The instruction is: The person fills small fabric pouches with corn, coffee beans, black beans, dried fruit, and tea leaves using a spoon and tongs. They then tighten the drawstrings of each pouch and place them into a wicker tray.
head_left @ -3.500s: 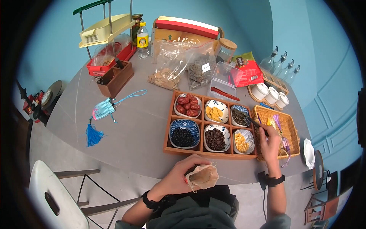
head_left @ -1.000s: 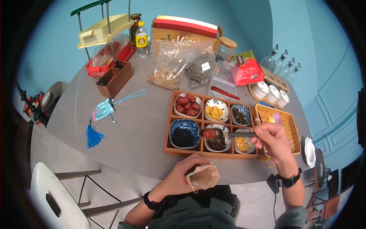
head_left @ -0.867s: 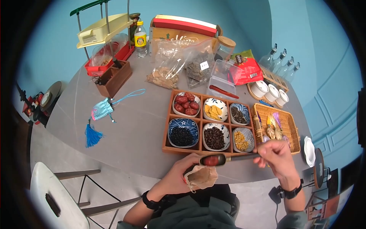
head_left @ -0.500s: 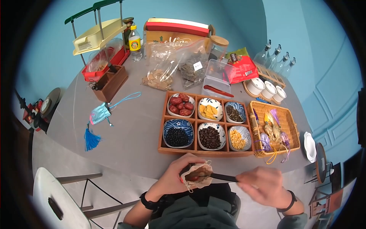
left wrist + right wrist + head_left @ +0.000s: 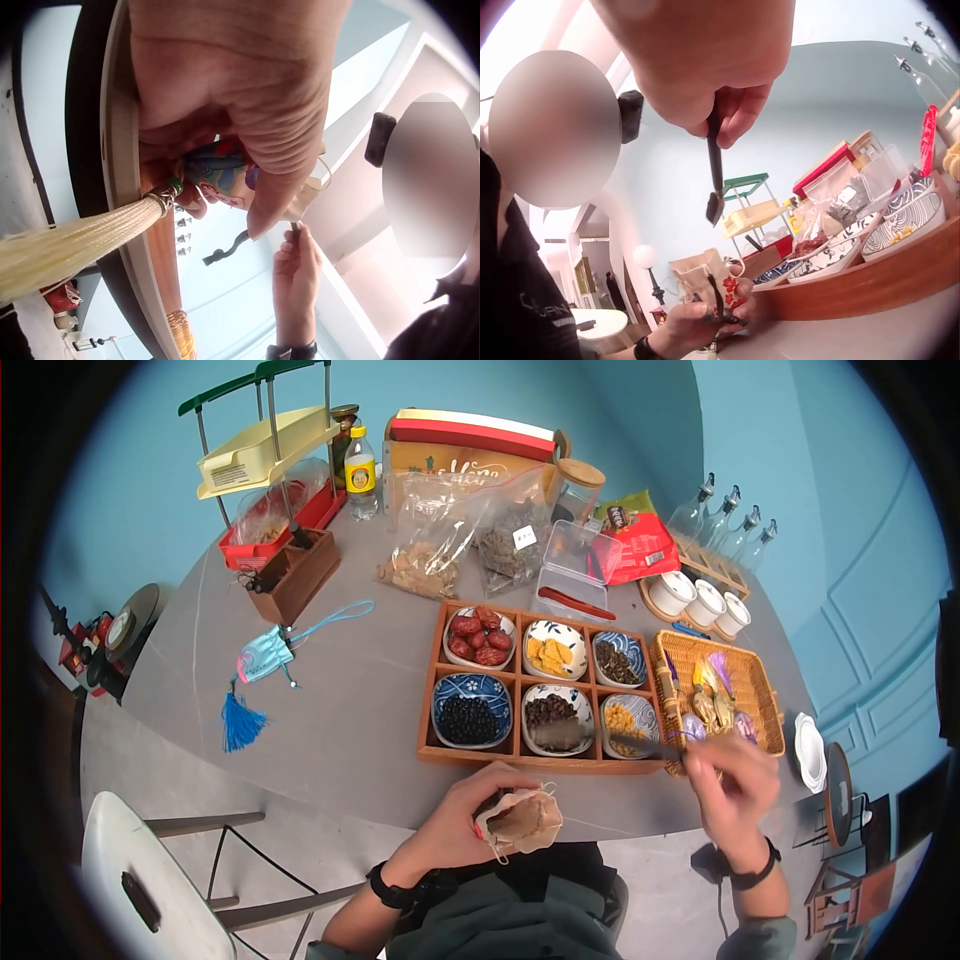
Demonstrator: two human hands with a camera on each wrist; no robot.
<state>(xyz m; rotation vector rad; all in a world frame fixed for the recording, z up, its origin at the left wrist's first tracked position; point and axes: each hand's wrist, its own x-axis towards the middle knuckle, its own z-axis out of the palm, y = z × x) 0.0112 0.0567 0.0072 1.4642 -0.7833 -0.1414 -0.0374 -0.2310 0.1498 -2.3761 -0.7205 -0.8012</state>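
Over the tray [image 5: 470, 759], the spoon [image 5: 645, 746] hangs, blurred, above the brown bits [image 5: 548, 709]. The right hand [image 5: 738, 785] pinches its handle — the left hand [image 5: 455, 820] has fingers curled round the bag [image 5: 543, 837], near the tray's front. A moment ago the spoon was down in the bag with a red date, so the date likely dropped in — I can't see it there.

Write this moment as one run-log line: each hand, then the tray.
left hand: grips cloth pouch, mouth open | right hand: grips spoon, outside pouch | wooden tray: six bowls, each holding food
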